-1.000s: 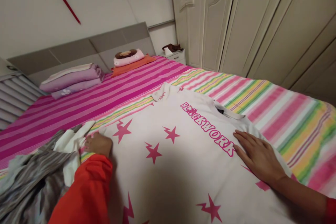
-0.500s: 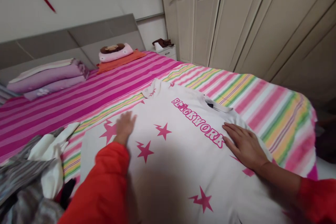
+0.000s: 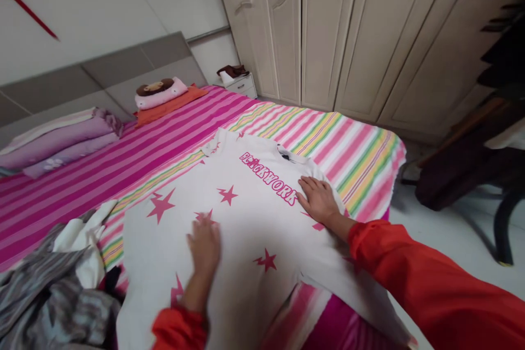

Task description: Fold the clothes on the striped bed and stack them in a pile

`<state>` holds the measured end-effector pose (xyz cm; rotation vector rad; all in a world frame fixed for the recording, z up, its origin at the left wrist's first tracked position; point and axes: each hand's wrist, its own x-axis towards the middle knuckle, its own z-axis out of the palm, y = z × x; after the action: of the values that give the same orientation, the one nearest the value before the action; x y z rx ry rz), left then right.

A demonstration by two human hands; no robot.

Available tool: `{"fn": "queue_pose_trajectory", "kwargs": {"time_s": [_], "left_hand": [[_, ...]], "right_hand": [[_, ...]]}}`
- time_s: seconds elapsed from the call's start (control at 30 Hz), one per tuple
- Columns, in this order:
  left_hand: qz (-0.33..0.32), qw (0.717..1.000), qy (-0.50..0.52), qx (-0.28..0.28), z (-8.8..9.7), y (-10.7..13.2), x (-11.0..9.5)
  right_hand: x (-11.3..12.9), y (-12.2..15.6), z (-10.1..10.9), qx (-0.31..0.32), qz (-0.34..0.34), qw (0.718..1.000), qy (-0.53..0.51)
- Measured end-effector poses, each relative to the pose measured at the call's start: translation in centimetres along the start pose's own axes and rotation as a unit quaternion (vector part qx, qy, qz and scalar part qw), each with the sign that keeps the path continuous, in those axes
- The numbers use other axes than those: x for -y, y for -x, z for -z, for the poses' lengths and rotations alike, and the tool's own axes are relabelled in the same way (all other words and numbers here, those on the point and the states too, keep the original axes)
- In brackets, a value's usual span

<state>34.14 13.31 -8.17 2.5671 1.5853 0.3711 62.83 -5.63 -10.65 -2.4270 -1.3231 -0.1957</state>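
Note:
A white T-shirt (image 3: 246, 229) with pink stars and pink BLACKWORK lettering lies spread on the bed, its collar toward the wardrobe side. Over the shirt's body, near a star, is my left hand (image 3: 205, 243), fingers spread and slightly blurred; whether it presses on the cloth I cannot tell. My right hand (image 3: 318, 199) rests flat on the shirt by the end of the lettering, fingers stretched out. Neither hand grips anything. The shirt's near sleeve hangs toward the bed's edge, partly behind my right forearm.
Crumpled grey and white clothes (image 3: 61, 279) lie at the left on the striped bedspread (image 3: 320, 136). Folded purple bedding (image 3: 65, 139) and a pink pillow (image 3: 162, 93) sit by the headboard (image 3: 135, 65). A wardrobe (image 3: 328, 38) stands behind; a dark chair (image 3: 502, 219) is at right.
The view has turned to the right, bringing the chair and floor into sight. My left hand has drawn back toward me over the shirt. My right hand stays by the lettering.

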Motion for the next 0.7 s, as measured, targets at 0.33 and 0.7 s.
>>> {"fn": "queue_pose_trajectory", "kwargs": {"time_s": [0.33,0.7], "left_hand": [[0.027,0.996,-0.083,-0.029,1.9,15.0,7.6],[0.166,0.982,-0.058,-0.063,5.4,21.3,12.4]], "right_hand": [[0.4,0.3,0.7,-0.007,-0.004,1.0,-0.023],[-0.4,5.1,1.5,0.013,0.004,1.0,-0.016]]}}
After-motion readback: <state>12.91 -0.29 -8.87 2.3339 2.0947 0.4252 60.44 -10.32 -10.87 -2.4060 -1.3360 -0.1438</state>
